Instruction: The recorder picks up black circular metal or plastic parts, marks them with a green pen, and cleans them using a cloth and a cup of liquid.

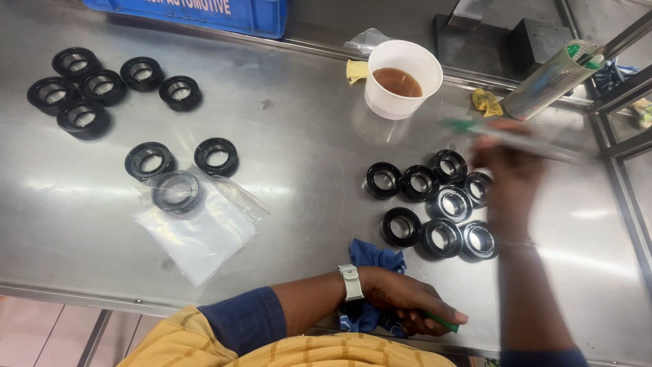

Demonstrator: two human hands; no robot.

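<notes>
Gripped in the right hand (pixel 511 163): a long thin green-tipped tool (pixel 506 138), probably a brush or marker, held crosswise above the table; hand and tool are motion-blurred, so the finger placement cannot be made out. The right forearm rises straight up from the near edge, hand poised over the right-hand cluster of rings.

Left hand (pixel 407 300): lying low at the near edge, palm down, fingers curled loosely around a small green object (pixel 443 322), only its end showing. The hand rests on a crumpled blue cloth (pixel 375 257). Wrist carries a watch with a pale strap (pixel 351 282); forearm comes in from the left, dark blue cuff over a yellow garment.

Items on the steel table (pixel 305 149):
- Cluster of nine black rubber rings with shiny metal inner sleeves (pixel 441 204), just beyond the cloth, under and beside the right hand.
- White cup of brown liquid (pixel 402 78), farther back, well apart from the rings.
- Clear plastic bag (pixel 200 228), left of centre, one black ring (pixel 176 191) lying on it.
- Two black rings (pixel 182 158) just behind the bag.
- Group of six black rings (pixel 102 85), far left corner.
- Blue crate (pixel 204 12), back edge.
- Rolled paper tube (pixel 553 78), back right, tilted.
</notes>
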